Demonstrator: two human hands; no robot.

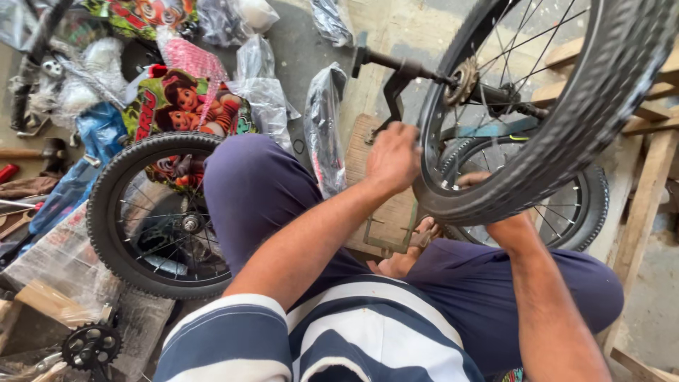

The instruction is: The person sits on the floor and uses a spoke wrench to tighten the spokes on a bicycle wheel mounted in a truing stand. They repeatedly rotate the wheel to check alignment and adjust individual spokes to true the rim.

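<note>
Chainring sprocket (90,346) lies bottom left on floor. Small bicycle wheel (157,216) rests flat beside person's left knee, printed plastic packaging (185,104) behind it. Left hand (391,157) closed around dark part at rim of raised rear wheel (566,120); exact part unclear. Wheel's cog (465,80) sits on axle, at centre. Right hand (475,181) mostly hidden behind tyre; cannot tell grip. 3rd wheel (574,212) lies beneath.

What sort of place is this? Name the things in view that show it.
Probably a small bicycle repair or assembly workshop: the left hand works at a big wheel, a small wheel lies beside plastic-wrapped parts, and a chainring lies nearby.
</note>
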